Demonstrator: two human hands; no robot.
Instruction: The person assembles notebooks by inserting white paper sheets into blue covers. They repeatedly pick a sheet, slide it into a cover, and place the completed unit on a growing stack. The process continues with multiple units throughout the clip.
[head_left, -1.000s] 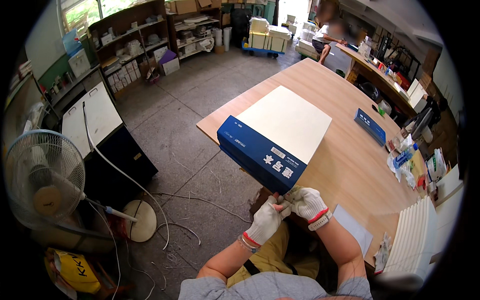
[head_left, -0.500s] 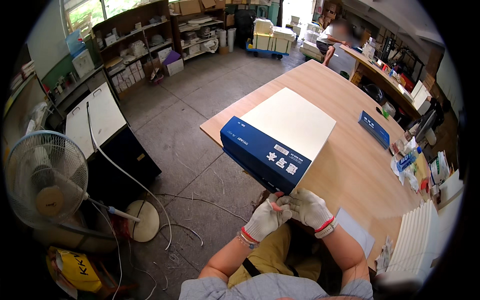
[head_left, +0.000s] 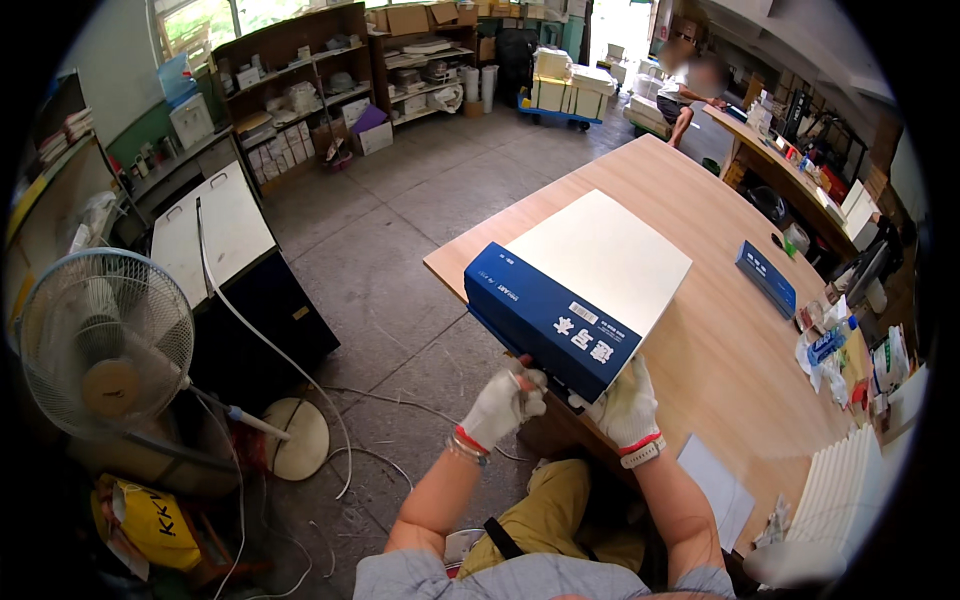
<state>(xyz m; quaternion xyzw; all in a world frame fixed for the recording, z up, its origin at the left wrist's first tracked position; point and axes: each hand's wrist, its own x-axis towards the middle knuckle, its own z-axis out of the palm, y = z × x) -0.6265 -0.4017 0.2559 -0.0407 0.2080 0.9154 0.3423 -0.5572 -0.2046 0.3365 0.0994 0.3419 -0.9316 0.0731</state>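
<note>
A thick stack of white sketch pads (head_left: 610, 235) lies on the table, its near end wrapped in a blue cover band (head_left: 545, 318). That banded end projects past the table's left edge. Both of my hands wear white knitted gloves with red cuffs. Below the band's lower edge, my left hand (head_left: 507, 405) has its fingers curled in, some bare fingertips showing; whatever they pinch is too small to tell. My right hand (head_left: 627, 408) grips the stack at its near right corner, some of its fingers hidden by the corner.
A wooden table (head_left: 730, 330) carries a smaller blue-covered pad (head_left: 767, 278), a grey sheet (head_left: 715, 490) and a row of white pads (head_left: 835, 490). To the left are a fan (head_left: 105, 345), a cabinet (head_left: 215, 225) and loose cables on the floor. People sit far back.
My hands were together below the stack's near corner; now they are apart, the left further left along the band, the right up against the corner. The whole view has shifted slightly.
</note>
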